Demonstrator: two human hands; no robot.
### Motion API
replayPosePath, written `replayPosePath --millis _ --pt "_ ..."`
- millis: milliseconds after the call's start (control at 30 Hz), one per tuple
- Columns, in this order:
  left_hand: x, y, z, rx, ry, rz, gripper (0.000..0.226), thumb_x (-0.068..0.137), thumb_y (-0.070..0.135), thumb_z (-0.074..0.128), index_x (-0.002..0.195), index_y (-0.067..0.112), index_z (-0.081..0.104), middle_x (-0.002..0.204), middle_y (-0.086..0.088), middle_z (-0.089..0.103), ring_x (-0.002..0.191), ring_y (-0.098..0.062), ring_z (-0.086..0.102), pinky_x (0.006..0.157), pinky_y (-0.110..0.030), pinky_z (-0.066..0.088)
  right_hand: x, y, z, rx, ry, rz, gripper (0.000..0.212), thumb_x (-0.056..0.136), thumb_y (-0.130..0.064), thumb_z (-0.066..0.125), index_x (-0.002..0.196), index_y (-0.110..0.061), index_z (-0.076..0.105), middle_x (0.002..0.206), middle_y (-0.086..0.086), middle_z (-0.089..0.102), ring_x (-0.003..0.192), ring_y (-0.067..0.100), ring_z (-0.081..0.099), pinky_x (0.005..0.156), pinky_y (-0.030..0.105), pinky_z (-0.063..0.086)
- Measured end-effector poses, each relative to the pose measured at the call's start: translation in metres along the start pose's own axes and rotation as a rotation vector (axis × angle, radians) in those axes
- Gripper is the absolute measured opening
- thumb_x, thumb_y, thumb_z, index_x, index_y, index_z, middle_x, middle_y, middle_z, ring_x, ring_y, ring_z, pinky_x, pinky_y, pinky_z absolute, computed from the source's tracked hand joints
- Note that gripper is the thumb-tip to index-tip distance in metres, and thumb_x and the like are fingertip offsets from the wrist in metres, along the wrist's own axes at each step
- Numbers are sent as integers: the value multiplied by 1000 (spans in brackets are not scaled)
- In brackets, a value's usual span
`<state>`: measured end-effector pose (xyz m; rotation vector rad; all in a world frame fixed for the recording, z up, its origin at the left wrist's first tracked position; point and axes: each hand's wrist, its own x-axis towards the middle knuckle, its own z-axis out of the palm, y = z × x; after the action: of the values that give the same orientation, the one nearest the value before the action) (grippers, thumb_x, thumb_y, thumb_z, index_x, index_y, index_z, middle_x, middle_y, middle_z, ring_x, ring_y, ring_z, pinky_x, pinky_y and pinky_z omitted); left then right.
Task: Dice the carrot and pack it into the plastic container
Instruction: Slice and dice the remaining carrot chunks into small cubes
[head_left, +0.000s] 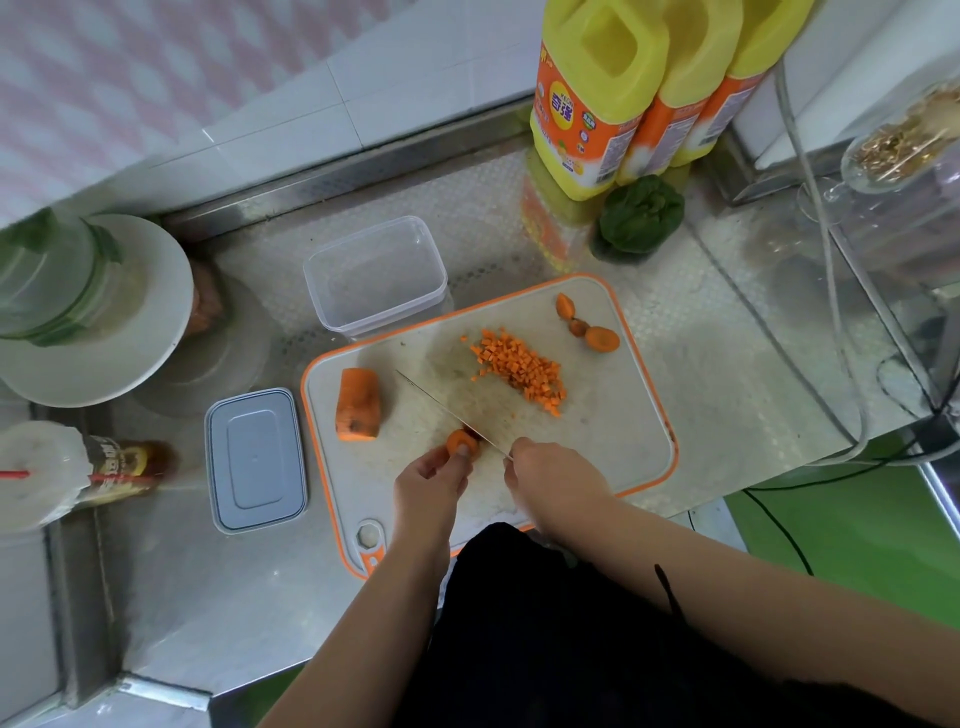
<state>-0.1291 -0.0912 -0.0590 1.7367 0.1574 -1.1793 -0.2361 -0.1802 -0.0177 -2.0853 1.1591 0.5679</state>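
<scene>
left hand (434, 480) pinches carrot piece (461, 441) | right hand (553, 475) grips knife (447, 410), blade touching piece

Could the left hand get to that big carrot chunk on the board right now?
Probably yes, once freed. The left hand is pinching a small carrot piece under the knife. The big carrot chunk lies just beyond on the cutting board, left of the blade, with nothing between.

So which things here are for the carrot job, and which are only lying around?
For the job: carrot piece, carrot chunk, dice, knife, cutting board, container, lid.
Lying around: yellow bottles, green vegetable, plate.
</scene>
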Motion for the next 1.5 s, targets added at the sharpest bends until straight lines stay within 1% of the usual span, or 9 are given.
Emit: replayPosePath --millis 233,367,533,667,767,933,1100,1167,1500 --pt "0 0 -2 56 2 21 4 89 27 73 91 25 73 98 -7 75 103 -26 68 92 -31 53 11 6 21 -46 -7 29 20 101 -17 35 107 -6 50 92 13 65 75 30 58 58 33 36" --pt "-3 1 -1 16 9 15 3 91 23 70 92 22 67 94 -2 74 101 -22 69 82 -24 51 13 11 16 -15 -14 21 25 102 -22 34 106 -6 52 93 12 65 81 30 61 60 33 38" --pt "-7 3 -2 105 5 97 33 95 26 65 123 18 52 112 1 64 93 -16 71 77 -25 54 6 18 2 62 1 -3 29 102 -29 33 106 -8 52 91 14 63 87 32 61 63 31 37" --pt "-10 -3 -4 447 47 306 23 96 34 59 117 30 52 119 4 53 96 -19 64 83 -35 52 -1 23 -5 102 63 -16 24 100 -28 37 99 -8 49 83 13 61 82 34 61 60 35 39" --pt "-8 -9 -6 614 27 344 44 86 32 74 123 27 52 121 9 43 100 -16 56 86 -31 43 -5 25 -6 123 101 -25 20 100 -29 38 91 -12 44 76 8 56 79 33 60 59 36 39" --pt "-1 -2 3 801 123 535 33 86 32 71 117 28 59 111 10 59 106 -20 55 90 -36 44 -9 31 -4 140 135 -34 21 100 -29 38 96 -11 48 74 8 55 76 33 59 59 37 40" --pt "2 -2 -19 1451 300 833 41 74 27 79 114 23 68 104 -6 62 95 -34 57 80 -44 45 -10 41 -3 135 183 -48 25 101 -32 37 103 -13 54 68 3 55 64 27 56 55 35 40" --pt "4 -2 -27 1587 289 818 41 76 25 80 115 22 67 104 -7 59 95 -35 53 79 -45 44 -10 45 -3 137 198 -48 25 101 -33 37 103 -14 54 68 2 56 68 28 59 56 35 41" --pt "-4 3 9 1393 238 855 45 82 37 74 118 12 64 114 -9 59 107 -35 54 93 -46 42 -13 61 -7 163 268 -22 23 100 -31 41 101 -14 55 74 6 61 77 31 61 59 33 37"
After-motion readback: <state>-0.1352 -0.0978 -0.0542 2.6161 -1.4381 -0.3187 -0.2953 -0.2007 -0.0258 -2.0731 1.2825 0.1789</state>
